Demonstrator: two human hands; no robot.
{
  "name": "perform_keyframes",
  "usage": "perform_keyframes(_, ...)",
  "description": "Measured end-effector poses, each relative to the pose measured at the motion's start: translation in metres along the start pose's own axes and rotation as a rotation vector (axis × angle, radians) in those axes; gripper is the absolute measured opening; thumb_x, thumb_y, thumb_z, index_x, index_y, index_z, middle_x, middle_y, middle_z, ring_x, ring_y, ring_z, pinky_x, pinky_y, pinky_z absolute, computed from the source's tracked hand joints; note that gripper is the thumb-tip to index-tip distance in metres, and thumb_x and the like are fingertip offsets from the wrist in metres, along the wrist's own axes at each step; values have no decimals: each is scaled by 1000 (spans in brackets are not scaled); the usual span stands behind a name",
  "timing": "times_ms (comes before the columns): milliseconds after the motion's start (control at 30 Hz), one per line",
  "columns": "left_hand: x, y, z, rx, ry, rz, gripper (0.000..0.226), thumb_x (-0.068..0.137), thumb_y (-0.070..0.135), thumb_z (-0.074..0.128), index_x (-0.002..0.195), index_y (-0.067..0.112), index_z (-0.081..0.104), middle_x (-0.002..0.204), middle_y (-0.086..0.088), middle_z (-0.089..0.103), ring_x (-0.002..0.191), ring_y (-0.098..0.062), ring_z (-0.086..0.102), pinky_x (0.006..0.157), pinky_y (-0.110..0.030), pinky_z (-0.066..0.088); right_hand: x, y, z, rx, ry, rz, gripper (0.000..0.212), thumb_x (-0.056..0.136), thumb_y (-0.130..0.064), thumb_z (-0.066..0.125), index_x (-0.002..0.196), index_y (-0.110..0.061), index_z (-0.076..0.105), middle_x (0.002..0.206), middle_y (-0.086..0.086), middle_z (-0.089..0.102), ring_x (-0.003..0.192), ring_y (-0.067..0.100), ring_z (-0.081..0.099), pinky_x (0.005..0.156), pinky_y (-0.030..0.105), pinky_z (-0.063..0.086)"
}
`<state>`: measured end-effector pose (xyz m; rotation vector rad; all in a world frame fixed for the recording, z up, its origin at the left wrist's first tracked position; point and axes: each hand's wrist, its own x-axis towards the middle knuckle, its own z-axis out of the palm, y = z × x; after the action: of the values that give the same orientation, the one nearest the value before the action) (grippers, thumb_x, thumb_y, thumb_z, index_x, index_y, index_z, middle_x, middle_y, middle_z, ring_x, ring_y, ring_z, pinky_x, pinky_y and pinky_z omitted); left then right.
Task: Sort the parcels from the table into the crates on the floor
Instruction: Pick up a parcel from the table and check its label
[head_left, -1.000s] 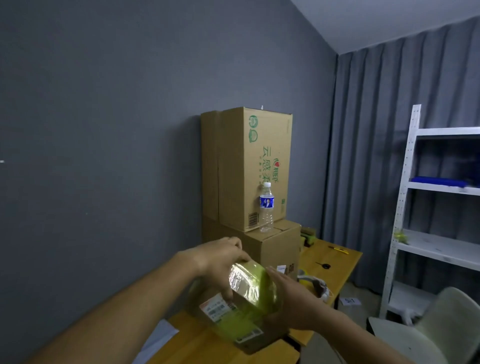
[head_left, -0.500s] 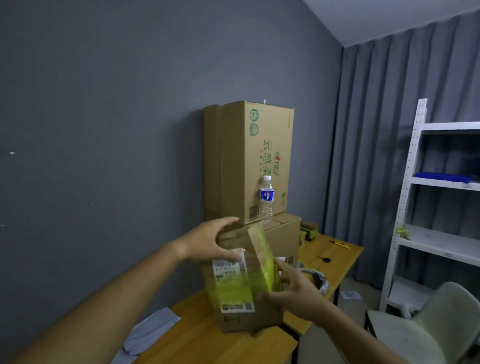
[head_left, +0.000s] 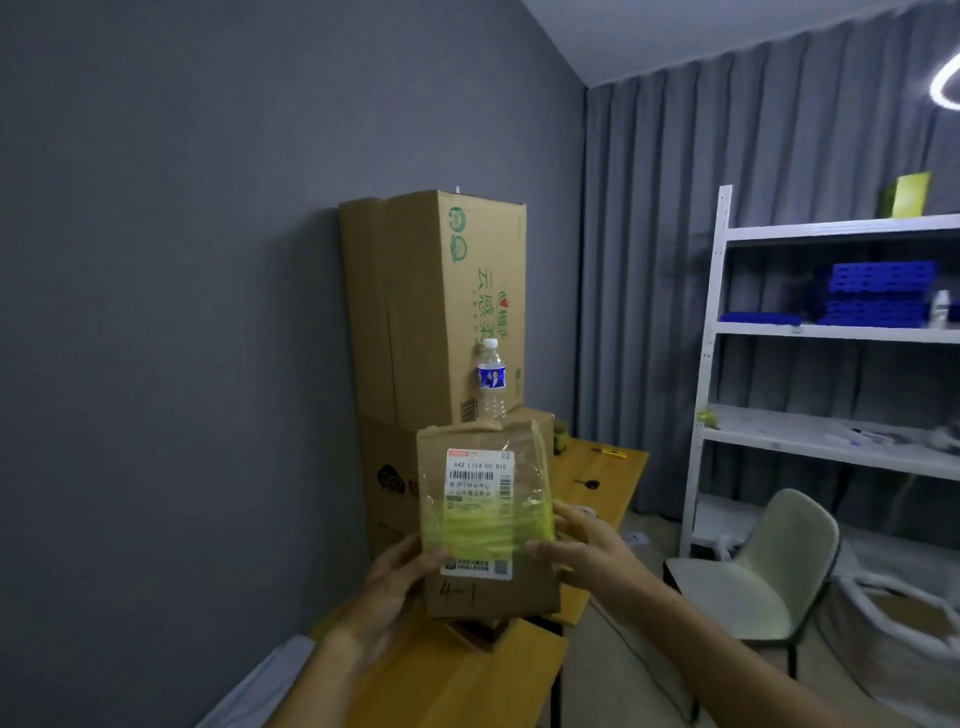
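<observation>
Cardboard parcel (head_left: 488, 519), long axis upright above the desk (head_left: 457, 675), is clasped between left hand (head_left: 400, 577) and right hand (head_left: 576, 545), label facing the camera.

I count one parcel (head_left: 485, 519), held up in two hands: left hand (head_left: 392, 582), right hand (head_left: 582, 543). Behind it: two stacked cartons, upper (head_left: 434, 306) and lower (head_left: 387, 483). One bottle (head_left: 491, 379). One chair (head_left: 753, 571). One shelf unit (head_left: 714, 332). One table (head_left: 597, 467).
</observation>
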<state>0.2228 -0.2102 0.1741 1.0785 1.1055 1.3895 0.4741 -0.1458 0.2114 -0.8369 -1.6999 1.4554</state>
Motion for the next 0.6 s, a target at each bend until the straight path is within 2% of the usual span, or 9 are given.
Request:
perform_keyframes(100,-6,-1,-14,15,-67,32,82,55,40,92,127,12,65,119,-14,72,109,-29,70,79,-32,60,-6,7,15,10,27,15,65,77,-28,81,138,-30,58,121,-7,73,111,16,70,99,48,55)
perform_keyframes(200,-8,-8,-22,37,-109,30,72,64,36,89,127,10,66,123,-16,70,113,-32,68,90,-41,57,-16,16,28,47,59,23,51,90,-17,73,136,-32,59,122,-9,73,111,12,70,87,31,58)
perform_keyframes(267,-9,-16,-21,31,-113,16,67,68,34,87,127,11,67,125,-16,69,115,-34,67,96,-47,53,-26,22,31,47,82,52,46,96,-12,65,136,-33,58,123,-9,72,111,11,70,80,24,58)
perform_keyframes(333,-9,-24,-15,33,-132,16,65,69,34,85,127,12,67,124,-14,70,115,-34,67,97,-48,53,-40,26,28,34,106,85,48,96,-17,65,140,-34,55,128,-9,70,116,11,68,89,29,57)
perform_keyframes(400,-10,-32,0,46,-168,18,67,67,38,87,126,14,68,123,-12,71,114,-32,67,94,-44,55,-57,32,19,11,126,122,54,93,-29,69,144,-37,51,132,-10,68,123,12,64,107,42,48)
perform_keyframes(433,-10,-35,10,52,-190,22,68,66,40,88,126,15,68,122,-10,72,114,-31,68,92,-42,57,-67,33,13,3,148,139,54,93,-31,69,144,-38,51,132,-10,67,124,12,63,111,46,44)
perform_keyframes(500,-11,-42,34,55,-226,33,68,67,39,87,128,17,67,122,-7,72,115,-28,67,94,-42,57,-89,34,-3,-4,206,161,46,97,-28,66,141,-33,55,129,-8,70,120,14,65,111,49,44)
perform_keyframes(600,-12,-51,80,66,-285,47,52,78,29,83,127,24,68,126,-1,70,118,-22,66,97,-42,55,-126,33,-32,-41,306,171,35,98,-27,63,133,-30,62,121,-6,74,113,15,70,106,46,51)
